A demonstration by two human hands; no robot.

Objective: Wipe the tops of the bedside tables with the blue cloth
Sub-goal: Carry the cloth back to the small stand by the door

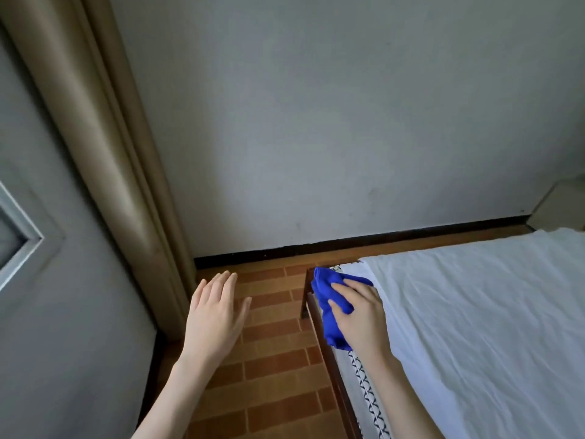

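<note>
My right hand (362,315) grips the bunched blue cloth (329,299) at the corner of the bed (474,312), over the dark wooden bed frame (319,331) and the edge of the white sheet. My left hand (215,308) hovers flat over the brick-patterned floor (275,359), fingers spread and holding nothing. No bedside table shows in this view.
A beige curtain (104,153) hangs at the left beside a grey wall with a window frame (22,245). A pale wall with a dark skirting board (348,242) runs behind the bed. A patterned mattress edge (364,384) shows under the sheet.
</note>
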